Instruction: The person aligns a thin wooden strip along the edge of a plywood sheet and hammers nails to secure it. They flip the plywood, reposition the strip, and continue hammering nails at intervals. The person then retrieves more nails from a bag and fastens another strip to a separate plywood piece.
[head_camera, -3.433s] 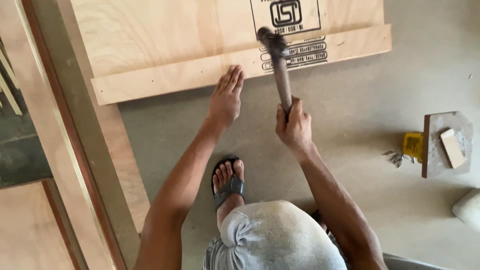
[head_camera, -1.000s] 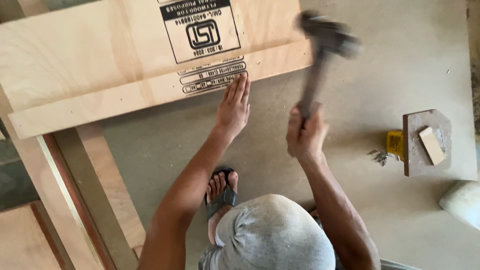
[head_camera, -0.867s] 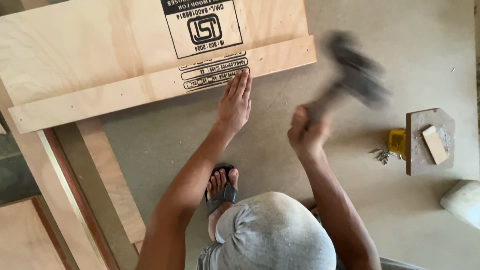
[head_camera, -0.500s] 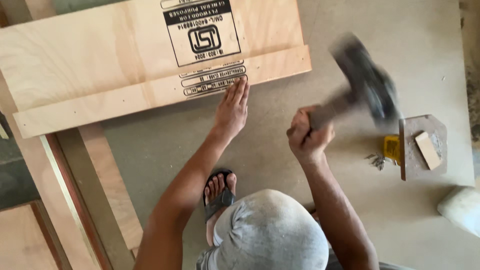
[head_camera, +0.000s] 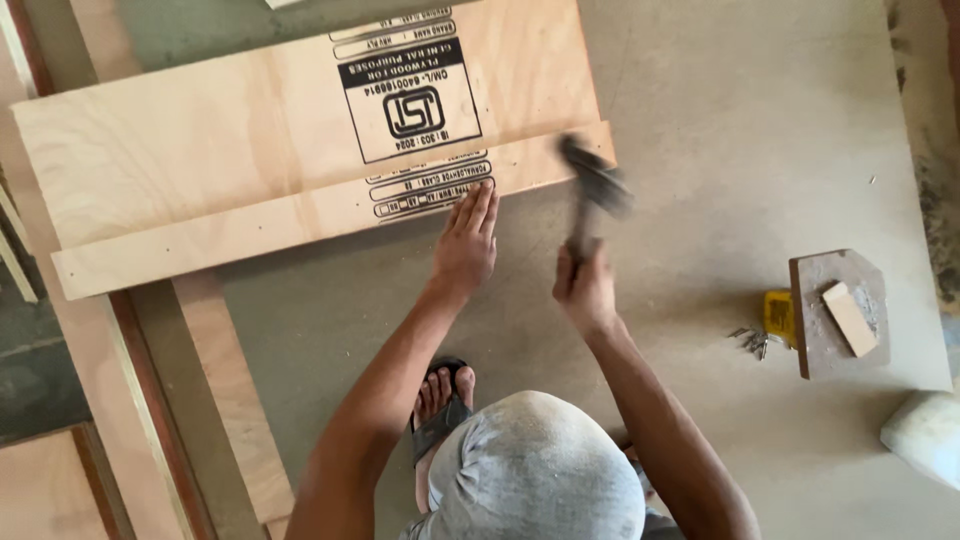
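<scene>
1. At the strip's (head_camera: 330, 215) right end: hammer (head_camera: 592, 190), blurred, head over the wood.
2. Gripped by right hand (head_camera: 585, 290), fist closed round the handle.
3. Left hand (head_camera: 466, 245) flat, fingers spread open, pressing strip onto plywood (head_camera: 200, 150).
4. Far right: wood block (head_camera: 835, 310), nails (head_camera: 750, 340) beside it.

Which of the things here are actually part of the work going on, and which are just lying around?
In use:
hammer in the right hand
plywood strip under the left hand
plywood sheet

Lying about:
wood block
small offcut
yellow box
loose nails
</scene>
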